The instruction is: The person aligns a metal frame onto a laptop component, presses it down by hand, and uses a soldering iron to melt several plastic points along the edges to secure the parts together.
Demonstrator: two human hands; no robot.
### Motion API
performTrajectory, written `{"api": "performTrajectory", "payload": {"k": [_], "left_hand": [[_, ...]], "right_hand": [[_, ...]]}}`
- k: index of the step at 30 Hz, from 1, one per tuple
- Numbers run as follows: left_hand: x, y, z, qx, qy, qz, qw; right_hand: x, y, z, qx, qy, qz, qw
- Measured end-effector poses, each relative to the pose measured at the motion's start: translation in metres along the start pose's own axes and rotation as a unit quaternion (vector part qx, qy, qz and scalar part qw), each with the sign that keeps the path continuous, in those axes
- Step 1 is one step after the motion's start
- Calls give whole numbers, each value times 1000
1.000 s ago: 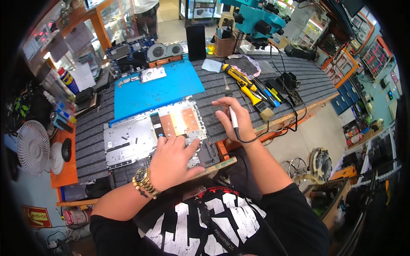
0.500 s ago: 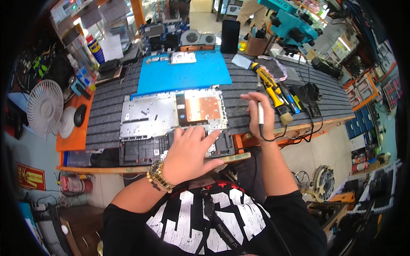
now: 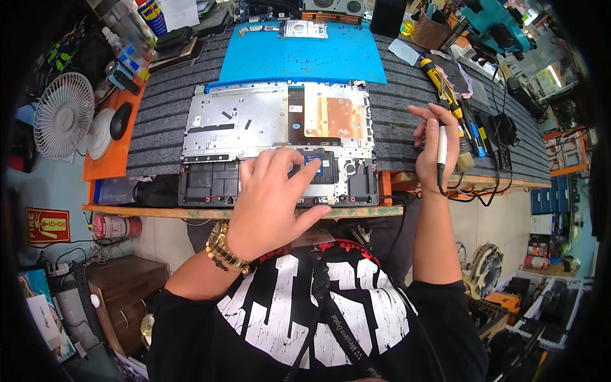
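- Left hand point(image 3: 270, 197): fingers spread flat on the opened laptop chassis point(image 3: 254, 121), silvery metal with a copper plate.
- Right hand point(image 3: 436, 149): fingers pinching a slim white-handled corded tool point(image 3: 442, 148) above the ribbed grey desk point(image 3: 159, 108).

Hidden: our left hand point(image 3: 273, 197) covers the middle of the opened laptop base point(image 3: 254, 121) at its near edge; we cannot tell what the fingertips touch there.

Partly hidden: the white pen-shaped tool point(image 3: 441, 143) in our right hand point(image 3: 436, 143); its upper end sits inside the fist, its tip unseen.

Cut off: the spray can point(image 3: 153, 14) and grey device point(image 3: 328, 6) at the top edge.

Too small to tell: the loose parts on the blue mat point(image 3: 305, 57), and the tools beside the yellow-handled screwdriver point(image 3: 439, 83).
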State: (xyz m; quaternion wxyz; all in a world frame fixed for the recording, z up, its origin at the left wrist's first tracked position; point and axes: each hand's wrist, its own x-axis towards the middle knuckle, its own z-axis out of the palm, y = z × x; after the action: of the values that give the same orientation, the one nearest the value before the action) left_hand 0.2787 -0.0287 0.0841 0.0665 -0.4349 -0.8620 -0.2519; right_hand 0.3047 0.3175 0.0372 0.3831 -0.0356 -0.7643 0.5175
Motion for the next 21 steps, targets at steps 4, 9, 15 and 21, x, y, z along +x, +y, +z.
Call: {"api": "performTrajectory", "payload": {"k": [4,9,15,21], "left_hand": [[8,-2,3,16,0,-10,1000],[12,-4,6,12,-8,-17,1000],[16,-5,4,14,-18,-22,999],[25,2,5,-3,-20,-25,999]], "right_hand": [[-1,0,-1,0,-2,-8,1000],[-1,2,-1,4,-3,-14,1000],[-1,-1,-1,0,-3,-6,1000],[0,-1,-1,0,-8,-4,1000]]}}
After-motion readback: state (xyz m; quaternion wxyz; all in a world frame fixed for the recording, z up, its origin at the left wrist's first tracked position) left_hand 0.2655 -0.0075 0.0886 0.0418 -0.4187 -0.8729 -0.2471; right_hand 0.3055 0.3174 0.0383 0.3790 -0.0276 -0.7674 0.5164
